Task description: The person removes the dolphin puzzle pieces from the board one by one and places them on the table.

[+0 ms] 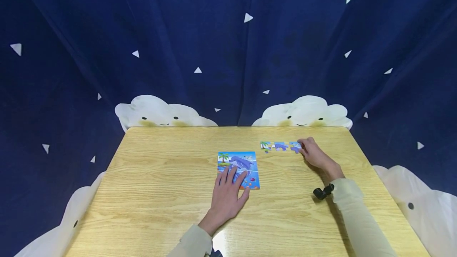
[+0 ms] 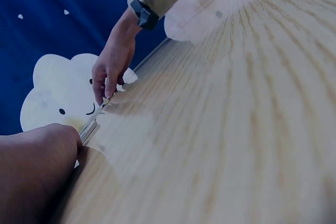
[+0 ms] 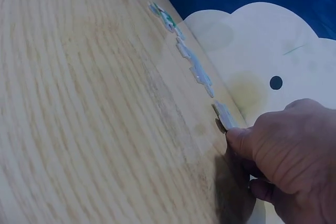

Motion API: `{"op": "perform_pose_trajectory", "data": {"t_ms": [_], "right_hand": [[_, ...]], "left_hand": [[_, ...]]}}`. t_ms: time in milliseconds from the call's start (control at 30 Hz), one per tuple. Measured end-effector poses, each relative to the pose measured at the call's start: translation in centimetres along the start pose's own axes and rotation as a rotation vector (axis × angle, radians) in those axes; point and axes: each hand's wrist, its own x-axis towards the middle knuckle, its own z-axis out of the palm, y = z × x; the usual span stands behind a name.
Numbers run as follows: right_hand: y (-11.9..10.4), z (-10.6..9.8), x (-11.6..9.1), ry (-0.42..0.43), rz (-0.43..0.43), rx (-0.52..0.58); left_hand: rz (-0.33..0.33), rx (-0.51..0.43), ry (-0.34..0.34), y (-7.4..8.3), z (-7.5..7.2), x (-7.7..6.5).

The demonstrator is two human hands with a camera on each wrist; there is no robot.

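Observation:
A square dolphin picture [image 1: 251, 158] with a palm tree lies flat on the wooden table. My left hand [image 1: 226, 195] rests on its lower left part, fingers spread and fairly straight over the dolphin's belly. Up and to the right, my right hand [image 1: 315, 156] pinches the right end of a jigsaw piece [image 1: 294, 146] between thumb and fingers. In the right wrist view that puzzle piece [image 3: 224, 114] tilts a little, with a shadow beneath its near edge. To its left, in one row, lie a dolphin-body piece [image 1: 280, 146] and a palm-tree piece [image 1: 265, 145].
The pale wooden table [image 1: 153, 169] reaches back to a dark blue curtain [image 1: 214, 31] with white triangles. Cloud figures with faces [image 1: 303, 112] line the curtain's bottom along the table's far edge. Black wrist cameras [image 1: 323, 192] sit at both cuffs.

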Motion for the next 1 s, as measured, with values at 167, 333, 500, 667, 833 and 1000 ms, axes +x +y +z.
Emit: {"op": "perform_pose_trajectory", "data": {"t_ms": [167, 333, 500, 667, 833, 1000], "right_hand": [[-0.1, 0.0, 0.1, -0.028, 0.031, 0.019], [0.0, 0.1, 0.0, -0.029, 0.054, 0.032], [0.2, 0.3, -0.3, 0.004, 0.059, 0.061], [0.0, 0.6, -0.9, 0.072, 0.088, 0.114], [-1.0, 1.2, -1.7, 0.181, 0.073, 0.153], [-2.8, 1.6, -2.1, 0.254, 0.019, 0.2]], "left_hand": [[-0.006, 0.0, -0.016, 0.0, 0.1, 0.0], [0.005, -0.001, 0.0, 0.0, 0.2, 0.0], [0.0, 0.002, 0.001, 0.0, 0.2, 0.1], [0.014, -0.006, 0.034, 0.1, 0.2, -0.1], [0.022, -0.022, 0.089, 0.1, 0.3, -0.1], [0.026, -0.031, 0.101, 0.0, 0.2, -0.3]]}}
